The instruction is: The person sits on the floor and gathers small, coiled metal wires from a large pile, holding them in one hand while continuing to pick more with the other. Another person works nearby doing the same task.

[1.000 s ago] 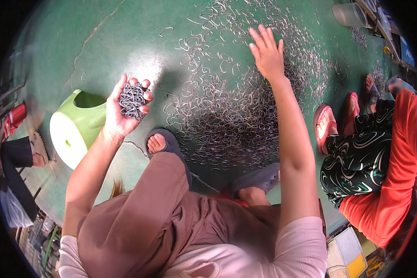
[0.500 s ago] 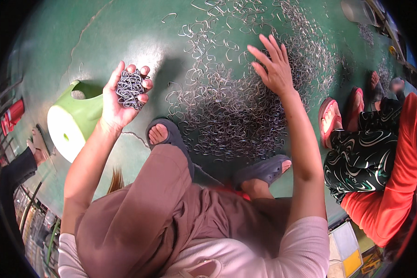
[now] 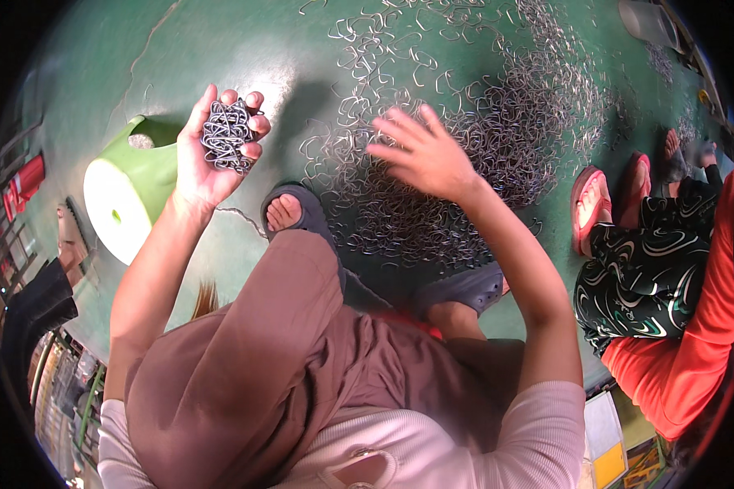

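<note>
Green floor (image 3: 189,61) underlies the work. Nearest, the worker's left hand (image 3: 197,169) curls around a hook wad (image 3: 227,134) on its palm; the right hand (image 3: 434,159), fingers spread, is over loose hooks (image 3: 534,122), contact indeterminable. Left of the wad, a stool (image 3: 122,208); farthest, rightward, a tub (image 3: 649,24).

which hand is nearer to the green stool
Left. The left hand, holding a clump of bent wire pieces, is just right of the green stool in the picture; the right hand, open, is much farther right, over the scattered wire pieces.
</note>
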### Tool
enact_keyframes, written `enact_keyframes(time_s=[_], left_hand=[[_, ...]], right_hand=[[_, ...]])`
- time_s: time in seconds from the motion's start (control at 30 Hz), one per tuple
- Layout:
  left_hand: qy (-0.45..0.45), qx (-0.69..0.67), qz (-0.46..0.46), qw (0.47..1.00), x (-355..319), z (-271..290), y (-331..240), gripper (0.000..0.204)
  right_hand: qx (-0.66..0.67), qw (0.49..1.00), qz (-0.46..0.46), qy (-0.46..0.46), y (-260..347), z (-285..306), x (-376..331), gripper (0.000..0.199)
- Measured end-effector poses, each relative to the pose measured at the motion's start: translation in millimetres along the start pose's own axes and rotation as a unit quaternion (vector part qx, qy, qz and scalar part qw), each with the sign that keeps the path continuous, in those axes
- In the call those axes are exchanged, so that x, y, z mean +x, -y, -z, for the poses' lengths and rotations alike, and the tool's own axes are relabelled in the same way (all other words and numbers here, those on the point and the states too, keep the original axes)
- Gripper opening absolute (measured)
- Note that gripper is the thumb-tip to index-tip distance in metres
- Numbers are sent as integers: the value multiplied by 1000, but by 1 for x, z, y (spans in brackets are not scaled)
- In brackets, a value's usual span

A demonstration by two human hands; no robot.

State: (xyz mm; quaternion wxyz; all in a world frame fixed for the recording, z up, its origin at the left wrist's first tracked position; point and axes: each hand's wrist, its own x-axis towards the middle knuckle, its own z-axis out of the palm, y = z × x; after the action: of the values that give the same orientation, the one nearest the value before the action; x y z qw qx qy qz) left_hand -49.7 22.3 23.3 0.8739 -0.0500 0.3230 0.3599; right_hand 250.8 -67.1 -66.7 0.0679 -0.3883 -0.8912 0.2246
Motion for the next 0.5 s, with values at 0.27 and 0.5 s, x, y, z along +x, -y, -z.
enact_keyframes(time_s=[0.27, 0.5], left_hand=[[-3, -8, -12, 1000, -7, 3, -2, 25], [7, -11, -8, 1000, -9, 7, -5, 24]], right_hand=[[-79, 982, -169, -40, -23, 21, -28, 51], [-119, 971, -201, -42, -37, 33, -52, 52]])
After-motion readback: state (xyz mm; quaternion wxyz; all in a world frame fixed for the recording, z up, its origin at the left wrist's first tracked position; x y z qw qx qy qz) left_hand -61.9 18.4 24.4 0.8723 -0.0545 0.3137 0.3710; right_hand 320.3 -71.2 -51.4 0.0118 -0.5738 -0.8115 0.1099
